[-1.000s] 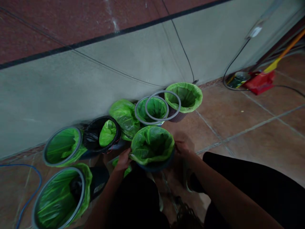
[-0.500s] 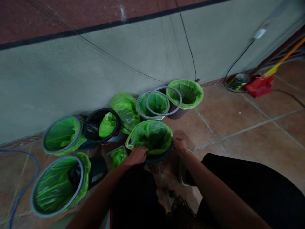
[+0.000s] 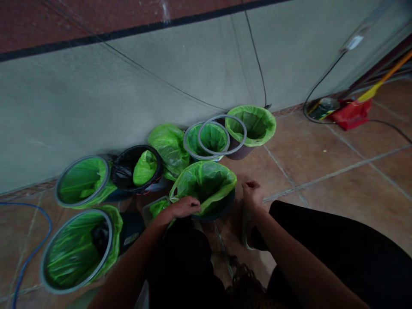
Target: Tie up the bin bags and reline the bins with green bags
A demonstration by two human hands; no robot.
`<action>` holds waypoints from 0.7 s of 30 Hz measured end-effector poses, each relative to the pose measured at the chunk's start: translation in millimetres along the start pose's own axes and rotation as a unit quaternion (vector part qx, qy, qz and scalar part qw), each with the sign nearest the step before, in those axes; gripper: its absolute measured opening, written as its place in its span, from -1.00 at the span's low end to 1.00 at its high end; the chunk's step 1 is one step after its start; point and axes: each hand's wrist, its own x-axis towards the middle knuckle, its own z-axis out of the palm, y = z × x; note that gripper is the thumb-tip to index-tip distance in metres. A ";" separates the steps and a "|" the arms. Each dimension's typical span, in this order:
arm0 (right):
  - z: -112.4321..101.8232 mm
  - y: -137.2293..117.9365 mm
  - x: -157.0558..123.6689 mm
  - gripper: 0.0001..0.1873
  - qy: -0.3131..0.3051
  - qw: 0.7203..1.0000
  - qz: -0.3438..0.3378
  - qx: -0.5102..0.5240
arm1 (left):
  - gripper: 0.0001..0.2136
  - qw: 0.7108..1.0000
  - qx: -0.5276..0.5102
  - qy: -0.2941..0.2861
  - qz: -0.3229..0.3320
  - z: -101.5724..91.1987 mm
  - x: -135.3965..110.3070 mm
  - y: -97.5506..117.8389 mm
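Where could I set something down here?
The widest bare floor lies right of the rightmost bin, this side of the can and dustpan. A thin strip separates the blue cord from the lower-left bin. It's crowded around the middle bin at the left hand, and behind it.

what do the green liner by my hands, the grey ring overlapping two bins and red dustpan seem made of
Green liner: seemingly thin plastic film, slightly glossy; translucent, creased.
Grey ring: probably rigid plastic, matte; holds its round shape, though metal is possible.
Red dustpan: likely moulded plastic, smooth; uniform colour, stiff edges.
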 end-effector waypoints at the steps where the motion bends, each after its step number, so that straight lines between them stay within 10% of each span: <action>1: -1.9 -4.7 -10.6 -0.68 -0.001 0.999 -0.038 -0.020 | -0.70 1.000 -0.018 0.000 0.003 -1.4 -1.4 0.0; 7: 18.8 -38.4 -77.0 -0.51 -0.180 0.862 -0.423 -0.211 | -0.78 0.998 -0.055 -0.013 -0.001 -4.7 1.4 0.3; 12: 28.4 -46.2 -76.5 -0.78 -0.221 0.815 -0.444 -0.301 | -0.72 0.999 0.024 -0.039 0.005 -1.0 9.3 -4.8; 21: -21.8 -13.7 -94.7 -0.80 -0.233 0.821 -0.368 -0.370 | -0.72 0.969 0.223 -0.066 -0.084 19.0 13.9 4.1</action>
